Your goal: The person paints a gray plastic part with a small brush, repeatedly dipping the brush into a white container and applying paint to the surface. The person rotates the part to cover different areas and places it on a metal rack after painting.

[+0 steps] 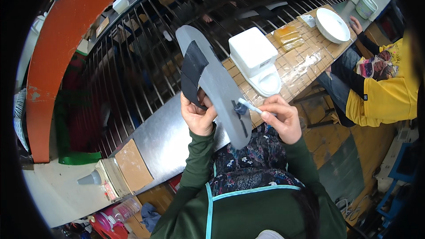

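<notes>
A grey sandal sole (220,79) with a wide black strap (193,64) is held up and tilted in front of me. My left hand (198,115) grips it from the left side at the strap, fingers closed and partly hidden behind. Between the pinched fingers of my right hand (282,117) is a small brush with a pale handle (249,105). Its dark tip touches the sole near the lower end, where dark marks (240,107) show. Just beyond my right hand stands a white plastic container (252,53) with a round open cup (268,82) at its front.
A cardboard-covered worktop (305,64) carries a yellowish block (288,38) and a white bowl (332,25). Behind runs a rack of metal rollers (128,66); an orange frame (48,71) rises at left. A co-worker in yellow (383,93) sits at right. A grey cone (90,178) lies lower left.
</notes>
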Demonstrator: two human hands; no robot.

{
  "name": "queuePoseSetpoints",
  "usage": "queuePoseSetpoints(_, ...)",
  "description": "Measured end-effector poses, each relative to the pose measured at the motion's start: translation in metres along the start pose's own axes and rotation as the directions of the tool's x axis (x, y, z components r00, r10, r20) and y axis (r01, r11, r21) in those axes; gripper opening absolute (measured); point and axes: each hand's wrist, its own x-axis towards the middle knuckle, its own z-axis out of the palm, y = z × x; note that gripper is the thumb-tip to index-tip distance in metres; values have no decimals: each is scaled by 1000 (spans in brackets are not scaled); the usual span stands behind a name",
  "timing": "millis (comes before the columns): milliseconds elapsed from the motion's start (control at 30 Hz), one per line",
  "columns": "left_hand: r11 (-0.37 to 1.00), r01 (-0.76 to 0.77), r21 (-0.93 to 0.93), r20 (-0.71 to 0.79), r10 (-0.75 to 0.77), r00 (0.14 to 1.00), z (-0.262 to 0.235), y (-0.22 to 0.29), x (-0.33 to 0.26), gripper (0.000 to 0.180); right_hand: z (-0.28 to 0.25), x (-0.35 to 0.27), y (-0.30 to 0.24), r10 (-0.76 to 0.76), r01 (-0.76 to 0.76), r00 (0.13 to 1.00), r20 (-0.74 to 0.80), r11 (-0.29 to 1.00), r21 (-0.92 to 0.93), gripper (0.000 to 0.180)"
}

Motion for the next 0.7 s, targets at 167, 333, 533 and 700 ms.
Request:
queuePoseSetpoints(167, 988, 6, 151, -49, 1, 999, -4, 5, -3, 63, 2, -16, -6, -54, 49, 997, -53, 995, -92, 16)
queuePoseSetpoints(333, 974, 12, 227, -90, 9, 996, -5, 6, -6, 59, 7, -15, -2, -39, 32, 996, -77, 996, -89, 17)
queuePoseSetpoints(533, 949, 7, 316, -38, 5, 999, -7, 9, -8, 58, 9, -7, 2, -64, 47, 994, -89, 983, -179, 17)
queuePoseSetpoints(700, 948, 42, 315, -11, -41, 999, -8, 12, -11, 56, 8, 5, 3, -154, 122, 984, -91, 950, -289, 16)
